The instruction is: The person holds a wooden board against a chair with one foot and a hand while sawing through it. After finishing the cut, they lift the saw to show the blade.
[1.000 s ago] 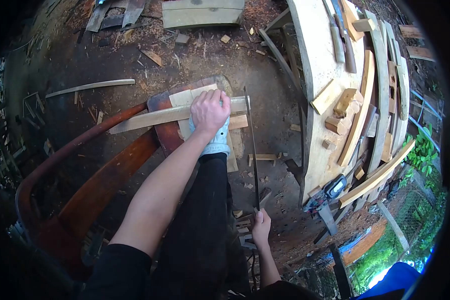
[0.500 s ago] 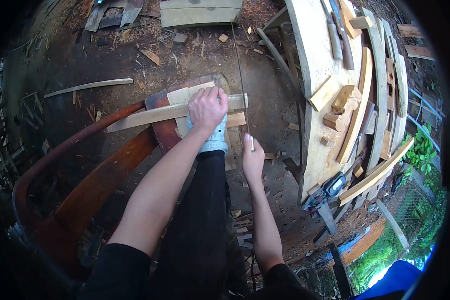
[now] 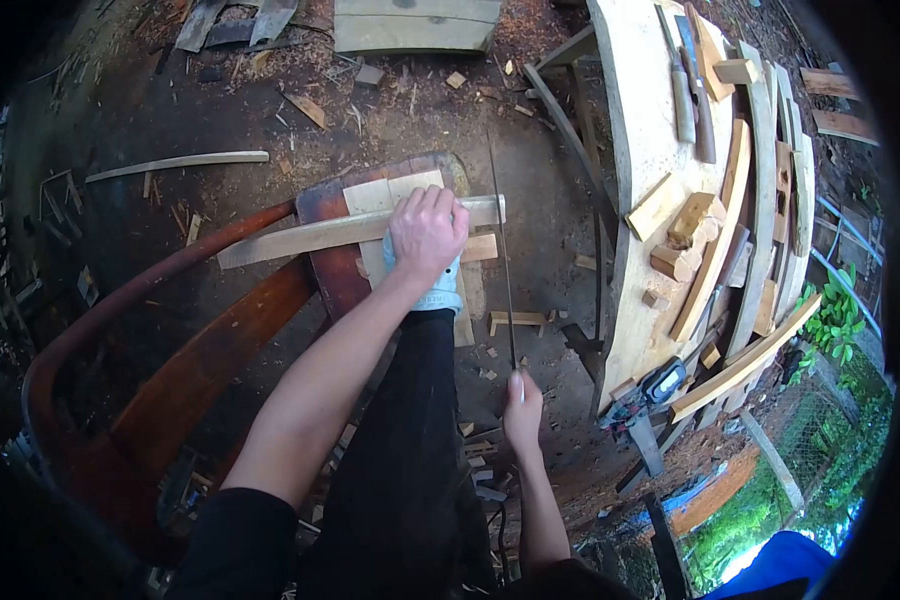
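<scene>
My left hand (image 3: 428, 230) presses a long, slightly curved wooden strip (image 3: 315, 235) down, its fingers curled over the strip. Under that hand, my foot in a light blue clog (image 3: 440, 296) also bears on the work. The strip lies across a reddish-brown wooden chair (image 3: 322, 205), over pale boards. Lower right, my right hand (image 3: 522, 412) is closed round the handle of a handsaw (image 3: 508, 290). Seen nearly edge-on, its thin blade crosses the strip close to its right end. Most of the handle is hidden in my fist.
A workbench (image 3: 625, 330) on the right carries chisels (image 3: 684, 100), wood blocks (image 3: 692, 220), long curved strips and a dark power tool (image 3: 660, 382). Offcuts and shavings litter the dirt floor. A thick slab (image 3: 415, 38) lies beyond the chair.
My right hand has drawn the saw back toward my body, so more of the blade shows on the near side of the strip. My left hand stays on the strip.
</scene>
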A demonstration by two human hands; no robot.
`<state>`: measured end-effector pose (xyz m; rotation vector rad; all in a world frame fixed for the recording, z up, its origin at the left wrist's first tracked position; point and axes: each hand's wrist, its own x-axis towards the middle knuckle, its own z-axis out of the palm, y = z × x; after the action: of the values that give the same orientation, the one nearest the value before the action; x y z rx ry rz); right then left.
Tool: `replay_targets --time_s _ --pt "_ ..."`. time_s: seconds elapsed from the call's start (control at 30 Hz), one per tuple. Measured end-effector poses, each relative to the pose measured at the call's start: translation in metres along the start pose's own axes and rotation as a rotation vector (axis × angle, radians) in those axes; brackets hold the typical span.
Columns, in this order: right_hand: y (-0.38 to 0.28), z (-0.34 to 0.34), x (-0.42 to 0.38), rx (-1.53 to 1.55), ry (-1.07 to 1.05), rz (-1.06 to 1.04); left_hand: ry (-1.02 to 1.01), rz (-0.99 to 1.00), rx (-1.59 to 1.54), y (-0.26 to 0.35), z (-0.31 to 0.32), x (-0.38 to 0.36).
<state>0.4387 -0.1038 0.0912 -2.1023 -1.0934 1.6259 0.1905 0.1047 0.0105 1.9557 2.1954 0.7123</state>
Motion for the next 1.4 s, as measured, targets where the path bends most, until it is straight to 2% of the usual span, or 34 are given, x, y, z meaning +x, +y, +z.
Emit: replay_targets --time_s 0.13,0.23,0.37,0.43,0.5,0.57,0.67,0.77,0.83,0.9,0.97,1.07,1.17,1.27,1.33,1.4 --pt "-0.060 0.051 0.109 0.093 0.051 -0.030 0.017 -0.048 0.040 0.006 0.002 -0.002" --pt "-0.093 0.062 0.129 0.004 0.087 0.002 -0.008 -0.070 0.059 0.005 0.007 0.000" --pt "-0.080 0.042 0.085 0.023 0.057 0.020 -0.044 -0.093 0.065 0.004 0.010 0.001" --pt "-0.026 0.025 0.035 0.024 0.020 -0.019 -0.057 -0.100 0.067 0.004 0.010 0.003" --pt "0.002 -0.007 -0.034 0.121 -0.043 0.137 -0.074 -0.111 0.077 0.004 0.012 0.002" --pt "0.002 -0.034 -0.082 -0.011 -0.036 0.112 -0.053 -0.099 0.062 0.002 0.013 0.001" --pt "-0.028 -0.050 -0.080 -0.046 -0.044 0.102 -0.063 -0.104 0.064 0.003 0.012 0.002" --pt "-0.021 -0.032 -0.028 -0.061 -0.032 0.119 -0.097 -0.098 0.048 0.004 0.007 0.003" --pt "-0.029 -0.002 0.024 -0.059 -0.015 0.000 -0.090 -0.093 0.052 0.003 0.008 0.004" --pt "-0.065 0.022 0.079 0.032 -0.016 0.014 -0.096 -0.079 0.051 0.005 0.007 0.001" --pt "-0.094 0.039 0.124 -0.080 0.018 -0.002 -0.098 -0.091 0.071 0.006 0.006 0.004" --pt "-0.100 0.055 0.119 -0.220 0.123 -0.010 -0.109 -0.090 0.088 0.005 0.008 0.002" --pt "-0.091 0.042 0.071 -0.082 0.104 -0.013 -0.101 -0.095 0.089 0.004 0.009 0.003" --pt "-0.016 0.012 -0.019 -0.079 0.040 0.016 -0.116 -0.103 0.100 0.004 0.011 0.001" --pt "-0.024 -0.017 -0.076 -0.090 0.035 0.059 -0.119 -0.106 0.103 0.003 0.011 0.001" --pt "-0.017 -0.031 -0.084 -0.043 0.001 0.099 -0.124 -0.106 0.098 0.003 0.010 0.000"
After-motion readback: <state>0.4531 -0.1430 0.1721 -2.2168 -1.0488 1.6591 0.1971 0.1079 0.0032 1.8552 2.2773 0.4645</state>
